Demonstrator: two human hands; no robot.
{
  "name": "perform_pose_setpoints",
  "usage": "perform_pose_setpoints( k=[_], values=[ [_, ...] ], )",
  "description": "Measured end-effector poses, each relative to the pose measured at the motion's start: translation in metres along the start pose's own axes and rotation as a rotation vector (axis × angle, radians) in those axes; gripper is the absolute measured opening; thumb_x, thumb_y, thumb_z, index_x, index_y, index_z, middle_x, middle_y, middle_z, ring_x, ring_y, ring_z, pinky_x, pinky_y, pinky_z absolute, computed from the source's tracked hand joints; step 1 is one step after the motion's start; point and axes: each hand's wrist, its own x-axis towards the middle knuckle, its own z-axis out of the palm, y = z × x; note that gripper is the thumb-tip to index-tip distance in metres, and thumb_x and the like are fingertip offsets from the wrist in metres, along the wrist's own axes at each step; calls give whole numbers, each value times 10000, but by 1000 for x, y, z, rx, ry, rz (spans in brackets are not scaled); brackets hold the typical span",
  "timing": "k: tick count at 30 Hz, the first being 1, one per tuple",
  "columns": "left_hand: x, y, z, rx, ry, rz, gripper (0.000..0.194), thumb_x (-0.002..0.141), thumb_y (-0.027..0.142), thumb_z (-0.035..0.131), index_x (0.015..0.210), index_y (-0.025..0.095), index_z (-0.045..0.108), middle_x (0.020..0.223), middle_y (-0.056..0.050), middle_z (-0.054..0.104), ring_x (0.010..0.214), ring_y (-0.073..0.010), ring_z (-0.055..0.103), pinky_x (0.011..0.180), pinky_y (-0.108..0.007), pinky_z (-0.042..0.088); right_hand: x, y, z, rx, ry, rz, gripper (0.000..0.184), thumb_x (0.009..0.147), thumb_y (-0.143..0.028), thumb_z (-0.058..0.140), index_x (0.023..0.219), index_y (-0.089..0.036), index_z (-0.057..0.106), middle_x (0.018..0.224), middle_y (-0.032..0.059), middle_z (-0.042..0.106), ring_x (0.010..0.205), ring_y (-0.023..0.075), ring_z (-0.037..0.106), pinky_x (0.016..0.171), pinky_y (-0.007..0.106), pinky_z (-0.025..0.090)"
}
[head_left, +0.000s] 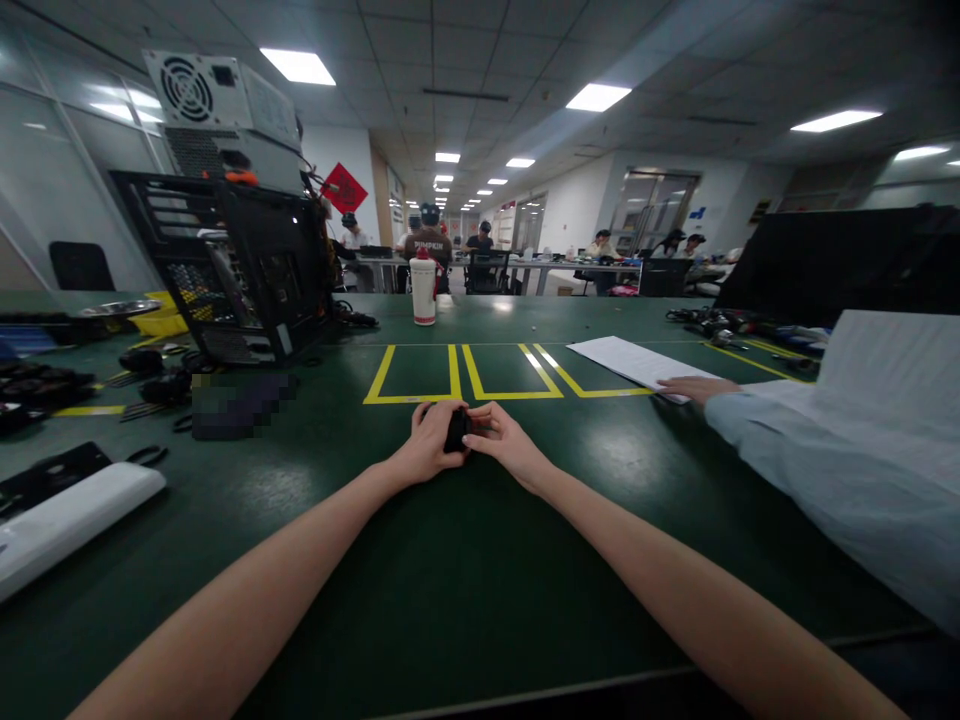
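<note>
Both my hands meet around a small black object low over the green table. Its kind is hard to make out, since my fingers cover much of it. My left hand wraps its far and left sides, palm down. From the right, my right hand pinches it with thumb and fingertips. Just beyond my hands, yellow tape marks several frames on the tabletop.
Left stands an open black computer case with a power supply on top. A white bottle is at the back. At right, another person's hand rests by white paper. A white device lies near left.
</note>
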Motion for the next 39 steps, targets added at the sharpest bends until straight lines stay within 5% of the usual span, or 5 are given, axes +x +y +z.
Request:
perform_pose_setpoints(
  k=[9,16,20,34,39],
  values=[
    [0,0,2,14,32,21,561,657,257,563,1150,220,298,1124,-62,444,1105,-229,385,988,-413,170,7,5,0,38,40,97,275,688,-308,598,928,-201,516,919,26,550,876,153,535,814,347,424],
    [0,0,2,6,24,15,561,644,246,560,1142,209,304,1126,-65,441,1099,-229,390,985,-420,169,1,1,-2,49,-44,5,350,603,-210,681,903,-208,499,943,10,549,931,150,529,877,343,390],
    [1,-1,3,10,35,20,570,650,265,565,1149,207,296,1124,-66,443,1099,-226,388,986,-420,162,2,3,0,-24,36,-26,227,680,-294,610,869,-207,520,914,9,550,921,146,516,870,344,383],
    [0,0,1,-10,25,16,556,652,253,559,1144,208,304,1120,-63,445,1087,-224,398,987,-426,163,1,-1,-4,31,-56,-9,321,626,-201,661,900,-208,495,954,11,539,931,148,529,862,337,400],
    [0,-1,3,-1,38,19,567,653,270,568,1148,210,298,1112,-60,451,1088,-219,396,986,-418,164,3,-1,-1,-19,20,17,217,681,-289,612,848,-201,506,906,13,547,878,141,531,838,345,407]
  ],
)
